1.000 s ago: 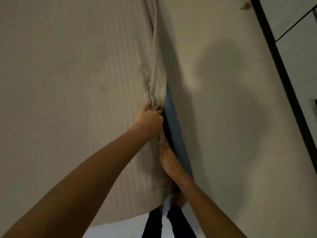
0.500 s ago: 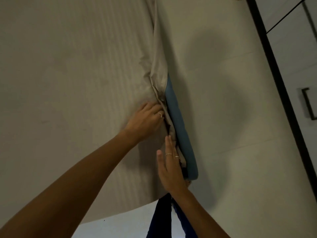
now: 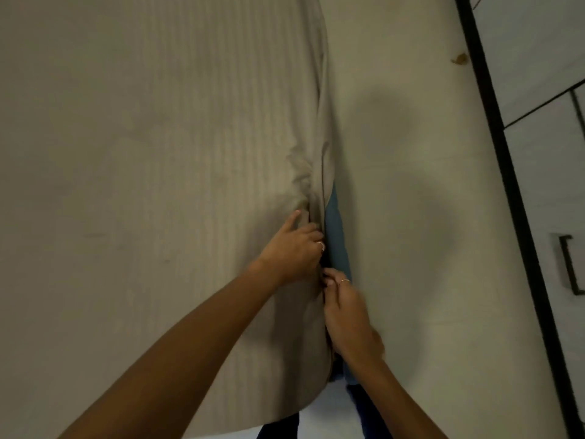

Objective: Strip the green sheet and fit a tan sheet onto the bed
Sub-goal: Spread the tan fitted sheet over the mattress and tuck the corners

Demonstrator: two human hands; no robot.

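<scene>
The tan striped sheet [image 3: 164, 153] covers the bed across the left and middle of the view. Along the bed's right edge a strip of blue mattress side [image 3: 337, 236] shows below the bunched sheet edge. My left hand [image 3: 292, 250] grips the tan sheet at that edge, its fingers curled over and down the side, the thumb lying on top. Just below it, my right hand [image 3: 346, 315] has its fingers curled into the gap at the sheet edge; what they hold is hidden. No green sheet is in view.
A pale floor [image 3: 411, 185] runs along the right of the bed. A black strip [image 3: 503, 172] borders white cabinet fronts with a dark handle [image 3: 569, 264] at far right. A small brown scrap [image 3: 459, 59] lies on the floor. My dark trouser legs [image 3: 364, 403] show at the bottom.
My right hand went from lying flat along the bed's edge to curling its fingers in at the sheet edge. My left hand stayed at the edge, and more sheet now covers the blue side.
</scene>
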